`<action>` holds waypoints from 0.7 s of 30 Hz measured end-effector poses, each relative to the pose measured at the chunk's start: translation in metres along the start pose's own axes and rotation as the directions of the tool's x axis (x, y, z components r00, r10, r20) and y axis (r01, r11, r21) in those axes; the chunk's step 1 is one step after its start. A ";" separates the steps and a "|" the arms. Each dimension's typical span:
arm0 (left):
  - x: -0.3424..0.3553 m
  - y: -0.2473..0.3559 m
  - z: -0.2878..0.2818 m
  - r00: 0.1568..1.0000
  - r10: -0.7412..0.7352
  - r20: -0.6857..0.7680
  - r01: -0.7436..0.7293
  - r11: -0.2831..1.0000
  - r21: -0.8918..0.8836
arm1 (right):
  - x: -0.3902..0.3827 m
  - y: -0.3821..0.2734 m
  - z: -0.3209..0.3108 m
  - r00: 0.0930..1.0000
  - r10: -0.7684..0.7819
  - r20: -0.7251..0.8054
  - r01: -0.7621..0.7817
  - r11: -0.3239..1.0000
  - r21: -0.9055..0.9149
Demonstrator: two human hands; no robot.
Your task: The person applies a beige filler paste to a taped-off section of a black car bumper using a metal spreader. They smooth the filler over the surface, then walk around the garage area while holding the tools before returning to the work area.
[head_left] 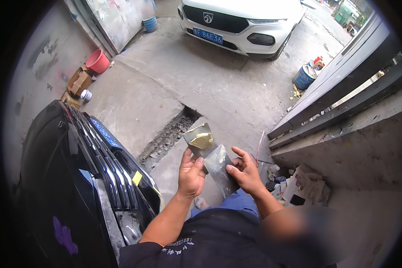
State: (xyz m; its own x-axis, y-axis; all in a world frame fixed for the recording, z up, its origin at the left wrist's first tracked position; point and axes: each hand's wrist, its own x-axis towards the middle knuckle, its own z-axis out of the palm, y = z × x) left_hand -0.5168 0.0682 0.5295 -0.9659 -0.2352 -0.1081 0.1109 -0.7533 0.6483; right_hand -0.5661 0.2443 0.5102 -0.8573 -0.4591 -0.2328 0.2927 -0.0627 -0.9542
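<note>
My left hand [191,177] is closed on a dark, flat putty spreader [192,134], its thumb on the top face. A lump of yellow-green putty [203,140] lies on the far part of that spreader. My right hand [247,173] pinches the edge of a second dark spreader [222,175], with its index finger raised. Pale smears of putty mark this second spreader's far end. It overlaps the near part of the first spreader, hiding some of it. Both are held in front of my body, above the floor.
A black car front [76,178] with a chrome grille stands close at left. A white car [236,22] is parked ahead. A rubble-filled trench [167,136] cuts the concrete floor. Buckets and boxes [79,80] line the left wall; papers and bottles [299,185] lie by the right wall.
</note>
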 end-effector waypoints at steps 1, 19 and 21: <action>0.012 -0.011 0.004 1.000 -0.022 0.015 0.022 0.999 0.031 | 0.015 -0.003 -0.010 1.000 0.024 0.014 -0.024 1.000 0.007; 0.186 -0.049 0.095 0.920 -0.302 0.249 0.030 0.690 0.723 | 0.155 -0.087 -0.148 0.993 0.039 -0.108 0.009 0.911 0.413; 0.195 -0.050 0.097 0.920 -0.270 0.285 -0.134 0.466 0.875 | 0.167 -0.092 -0.158 0.988 -0.003 -0.151 0.076 0.875 0.478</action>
State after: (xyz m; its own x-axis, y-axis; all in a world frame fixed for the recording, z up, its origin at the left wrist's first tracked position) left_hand -0.7332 0.1195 0.5494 -0.9849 0.1622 -0.0603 -0.0238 0.2178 0.9757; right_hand -0.8026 0.3135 0.5297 -0.9124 -0.3195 -0.2560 0.3936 -0.5128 -0.7630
